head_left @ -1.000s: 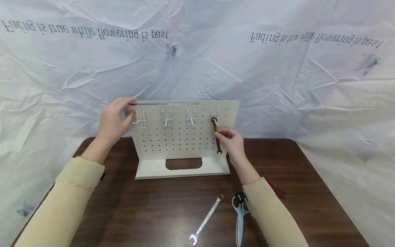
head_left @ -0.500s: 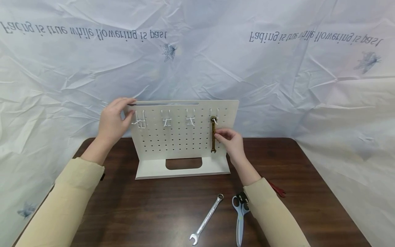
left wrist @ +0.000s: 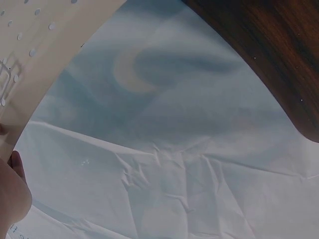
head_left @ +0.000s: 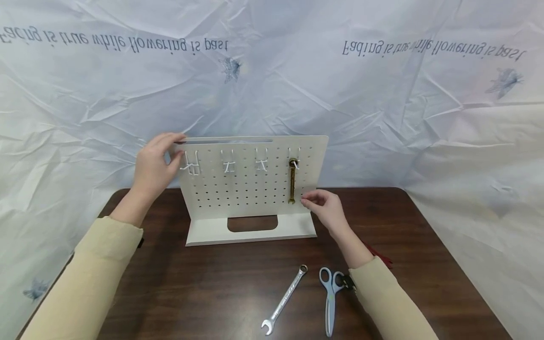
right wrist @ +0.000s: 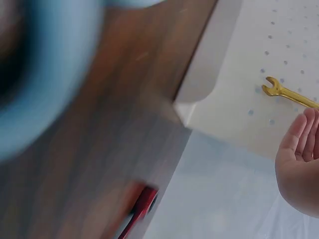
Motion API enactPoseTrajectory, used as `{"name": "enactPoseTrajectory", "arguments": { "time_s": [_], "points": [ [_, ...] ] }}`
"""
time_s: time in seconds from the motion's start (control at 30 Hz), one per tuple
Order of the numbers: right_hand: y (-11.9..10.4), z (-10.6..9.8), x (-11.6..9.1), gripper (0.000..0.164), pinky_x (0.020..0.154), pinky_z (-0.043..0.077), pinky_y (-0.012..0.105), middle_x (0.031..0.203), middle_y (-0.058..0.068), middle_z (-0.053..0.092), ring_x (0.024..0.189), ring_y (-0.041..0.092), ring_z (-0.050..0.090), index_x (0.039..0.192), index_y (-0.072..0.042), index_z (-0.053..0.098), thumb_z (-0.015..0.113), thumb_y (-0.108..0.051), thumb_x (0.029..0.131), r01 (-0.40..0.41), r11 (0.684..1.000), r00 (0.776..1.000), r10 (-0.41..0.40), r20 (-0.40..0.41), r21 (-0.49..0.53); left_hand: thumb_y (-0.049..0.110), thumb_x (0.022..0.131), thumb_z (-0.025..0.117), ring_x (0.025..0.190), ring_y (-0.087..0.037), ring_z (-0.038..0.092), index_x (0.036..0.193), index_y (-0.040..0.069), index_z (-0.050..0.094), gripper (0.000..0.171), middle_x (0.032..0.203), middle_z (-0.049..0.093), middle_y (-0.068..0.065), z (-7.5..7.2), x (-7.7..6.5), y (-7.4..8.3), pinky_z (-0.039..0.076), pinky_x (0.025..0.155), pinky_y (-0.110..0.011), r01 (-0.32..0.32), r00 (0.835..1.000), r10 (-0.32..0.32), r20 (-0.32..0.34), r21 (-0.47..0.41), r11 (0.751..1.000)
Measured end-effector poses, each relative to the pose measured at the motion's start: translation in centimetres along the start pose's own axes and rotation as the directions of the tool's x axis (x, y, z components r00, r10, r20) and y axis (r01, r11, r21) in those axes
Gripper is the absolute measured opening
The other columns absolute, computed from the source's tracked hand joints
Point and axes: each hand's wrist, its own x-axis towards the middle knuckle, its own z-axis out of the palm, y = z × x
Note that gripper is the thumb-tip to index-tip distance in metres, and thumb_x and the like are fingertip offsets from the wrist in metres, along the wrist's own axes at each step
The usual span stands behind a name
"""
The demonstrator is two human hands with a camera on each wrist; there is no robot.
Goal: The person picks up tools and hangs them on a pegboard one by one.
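A white pegboard (head_left: 238,200) stands upright on its base at the back of the table. My left hand (head_left: 155,163) pinches its top left corner, thumb in front and fingers behind. On the rightmost hook hangs a gold-coloured wrench (head_left: 292,183) by its ring end, open end down. My right hand (head_left: 326,208), fingers loosely bent and holding nothing, is just right of the wrench's lower end. The right wrist view also shows the gold wrench (right wrist: 286,92), beyond the fingertips (right wrist: 299,122). Other white hooks (head_left: 229,166) on the board carry nothing.
In front of the board, a silver combination wrench (head_left: 284,301) lies slanted on the dark wooden table (head_left: 204,288). Light-blue scissors (head_left: 330,300) lie to its right, beside the right sleeve. A red-handled tool (right wrist: 145,199) is partly hidden behind the right forearm. Pale sheeting (head_left: 272,94) surrounds the table.
My right hand has let go of the gold wrench and moved down and right. The wrench has swung from a slant to hanging straight. My left hand keeps its hold.
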Motion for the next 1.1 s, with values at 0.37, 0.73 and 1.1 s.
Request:
{"name": "enactPoseTrajectory", "arguments": {
  "time_s": [0.37,0.73,1.1],
  "points": [
    [3.5,-4.0,-1.7,0.01,0.073,0.058,0.024,0.099,0.015,0.079,0.086,0.02,0.073,0.103,-0.001,0.079,0.078,-0.006,0.095,0.119,0.94,0.989,-0.086,0.118,-0.32,-0.011,0.091,0.07,0.116,-0.044,0.068,0.127,-0.002,0.072,0.038,0.124,0.074,-0.024,-0.3,0.0,-0.1,0.052,0.102,-0.057,0.008,1.0,-0.008,-0.006,0.013,1.0],
    [6.3,-8.1,-3.2,0.009,0.073,0.057,0.033,0.094,0.008,0.077,0.084,0.019,0.07,0.104,-0.005,0.077,0.077,-0.006,0.095,0.1,0.859,0.985,-0.012,0.174,-0.503,-0.011,0.091,0.069,0.116,-0.044,0.068,0.127,-0.002,0.072,0.037,0.124,0.074,-0.024,-0.2,0.1,-0.1,0.052,0.102,-0.057,-0.005,1.0,0.005,0.002,0.011,1.0],
    [7.7,-9.7,-2.6,0.009,0.076,0.06,0.037,0.093,0.008,0.074,0.086,0.019,0.069,0.102,-0.004,0.076,0.078,-0.005,0.093,0.057,0.842,0.966,0.09,0.244,-0.536,-0.011,0.091,0.069,0.117,-0.043,0.068,0.127,-0.002,0.072,0.037,0.124,0.074,-0.024,0.0,0.0,-0.1,0.052,0.104,-0.056,0.002,1.0,-0.002,0.001,0.008,1.0]
  ]
}}
